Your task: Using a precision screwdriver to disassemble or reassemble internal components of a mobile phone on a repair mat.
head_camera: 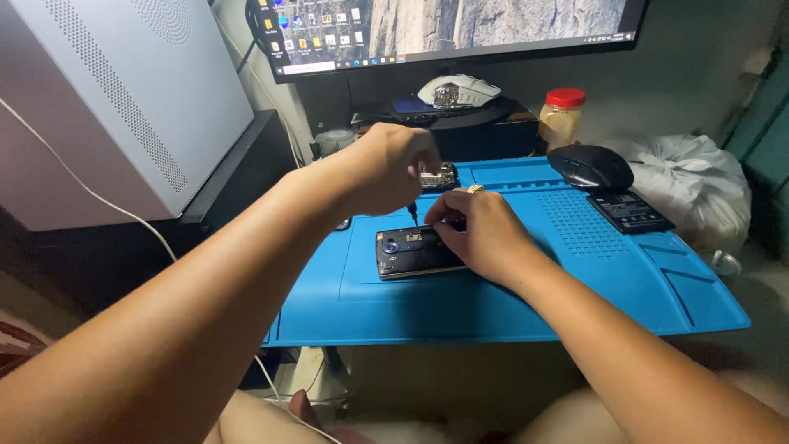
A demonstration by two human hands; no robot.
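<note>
Left hand (386, 168) pinching a small screwdriver (412, 214) over an opened phone (408, 251), light, thin, likely fragile, best held by its edges, steadied under the closed fingers of the right hand (477, 234)

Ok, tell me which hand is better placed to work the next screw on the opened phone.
Left, probably. The left hand holds a small dark screwdriver tip-down over the opened black phone on the blue rubber work mat. The right hand rests on the phone, steadying it.
</note>
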